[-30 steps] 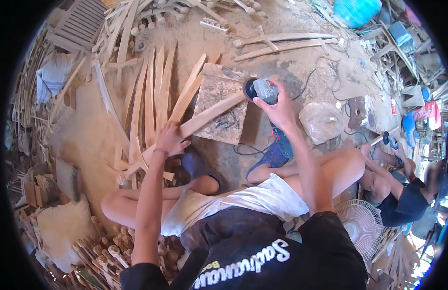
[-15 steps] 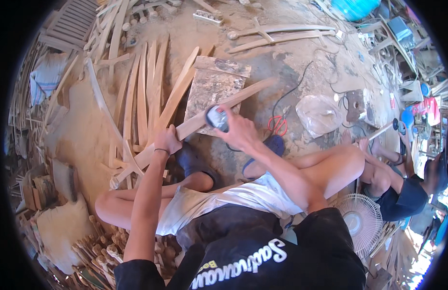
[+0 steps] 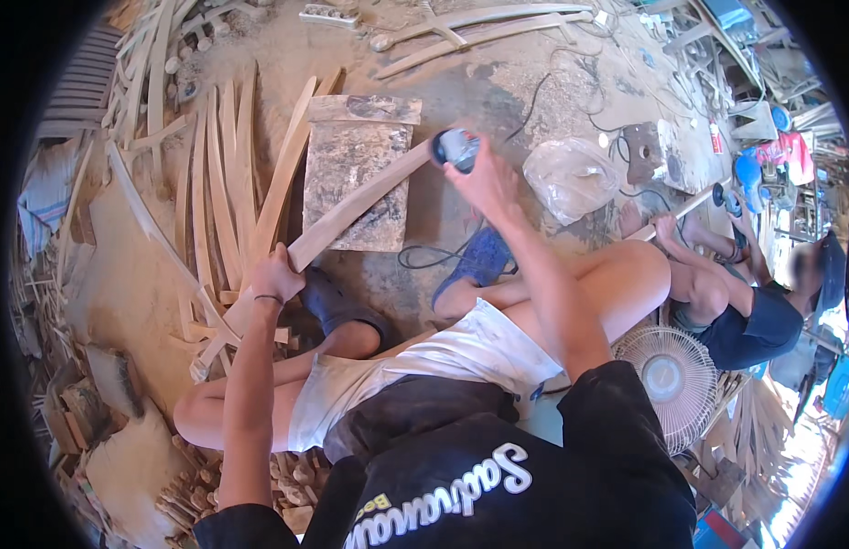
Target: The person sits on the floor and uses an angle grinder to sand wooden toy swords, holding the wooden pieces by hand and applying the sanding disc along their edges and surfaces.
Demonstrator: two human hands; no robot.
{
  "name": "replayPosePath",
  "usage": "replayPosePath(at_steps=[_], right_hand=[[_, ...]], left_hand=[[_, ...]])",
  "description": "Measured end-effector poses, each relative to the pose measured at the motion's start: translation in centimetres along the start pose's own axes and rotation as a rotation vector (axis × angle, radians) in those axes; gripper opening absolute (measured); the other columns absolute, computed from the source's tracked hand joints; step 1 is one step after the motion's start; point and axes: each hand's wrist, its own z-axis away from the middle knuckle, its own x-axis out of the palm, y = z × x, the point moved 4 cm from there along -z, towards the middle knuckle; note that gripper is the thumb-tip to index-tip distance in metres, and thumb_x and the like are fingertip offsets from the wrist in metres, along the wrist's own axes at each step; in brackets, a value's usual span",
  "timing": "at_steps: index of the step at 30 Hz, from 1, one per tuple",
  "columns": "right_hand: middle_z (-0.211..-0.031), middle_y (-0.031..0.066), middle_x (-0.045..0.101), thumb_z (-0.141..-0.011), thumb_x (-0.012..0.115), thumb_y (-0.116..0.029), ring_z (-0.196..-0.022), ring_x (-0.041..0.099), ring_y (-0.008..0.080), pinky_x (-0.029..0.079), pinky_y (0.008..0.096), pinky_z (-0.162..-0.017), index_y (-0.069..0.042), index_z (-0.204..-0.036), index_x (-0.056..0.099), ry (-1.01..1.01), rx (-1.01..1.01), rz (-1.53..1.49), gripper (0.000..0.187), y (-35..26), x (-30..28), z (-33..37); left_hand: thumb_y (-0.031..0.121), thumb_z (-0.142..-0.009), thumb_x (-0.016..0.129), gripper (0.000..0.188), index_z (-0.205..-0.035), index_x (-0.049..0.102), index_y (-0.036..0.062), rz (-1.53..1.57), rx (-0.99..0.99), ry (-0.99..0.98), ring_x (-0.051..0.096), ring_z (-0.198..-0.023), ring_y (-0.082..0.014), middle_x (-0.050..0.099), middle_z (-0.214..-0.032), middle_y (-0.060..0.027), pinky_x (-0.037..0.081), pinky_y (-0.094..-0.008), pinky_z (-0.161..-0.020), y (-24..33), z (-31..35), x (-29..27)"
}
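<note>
A long wooden sword slants from my left knee up across a worn, stained wooden block on the ground. My left hand is closed around the sword near its guard, the pommel end lying by my left thigh. My right hand grips a grey handheld power sander with a round dark pad. That pad lies over the blade's far end, past the block's right edge, and hides the tip. My feet, in dark blue shoes, rest on either side below the block.
Several unfinished wooden blades lie left of the block. More wooden swords lie at the back. Right of my hand sits a clear plastic bag. A cord crosses the floor, and a fan stands by another person at right.
The sander in my right hand has moved along the blade from its middle to its far end. My left hand keeps its hold near the guard. The whole view has shifted slightly.
</note>
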Motion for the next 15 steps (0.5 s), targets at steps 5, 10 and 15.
replayPosePath(at_steps=[5,10,15], right_hand=[[-0.118,0.0325,0.08,-0.093,0.086,-0.052,-0.113,0.078,0.0508,0.061,0.059,-0.101,-0.004,-0.153,0.049,0.177,0.151,-0.027,0.085,6.9,-2.2,-4.5],[-0.112,0.0302,0.08,-0.093,0.085,-0.049,-0.106,0.08,0.0491,0.062,0.0593,-0.093,-0.008,-0.157,0.047,-0.14,-0.077,-0.066,0.085,-3.4,0.9,1.7],[-0.1,0.0306,0.08,-0.091,0.084,-0.047,-0.095,0.079,0.0526,0.064,0.0617,-0.085,-0.009,-0.154,0.049,-0.107,-0.32,-0.022,0.081,-4.9,4.8,4.0]], left_hand=[[0.027,-0.082,0.077,0.038,-0.109,0.063,0.0042,-0.026,0.054,0.014,0.078,-0.094,-0.0481,0.079,-0.097,-0.026,0.063,-0.0589,-0.085,2.7,-1.5,0.3],[0.027,-0.084,0.076,0.037,-0.11,0.063,0.0042,-0.008,0.011,0.022,0.079,-0.095,-0.048,0.08,-0.098,-0.0257,0.064,-0.0593,-0.083,0.3,-0.4,1.2],[0.025,-0.086,0.074,0.036,-0.111,0.063,0.0022,-0.059,-0.048,-0.093,0.078,-0.099,-0.0504,0.08,-0.1,-0.0279,0.063,-0.0593,-0.088,1.3,-1.4,0.9]])
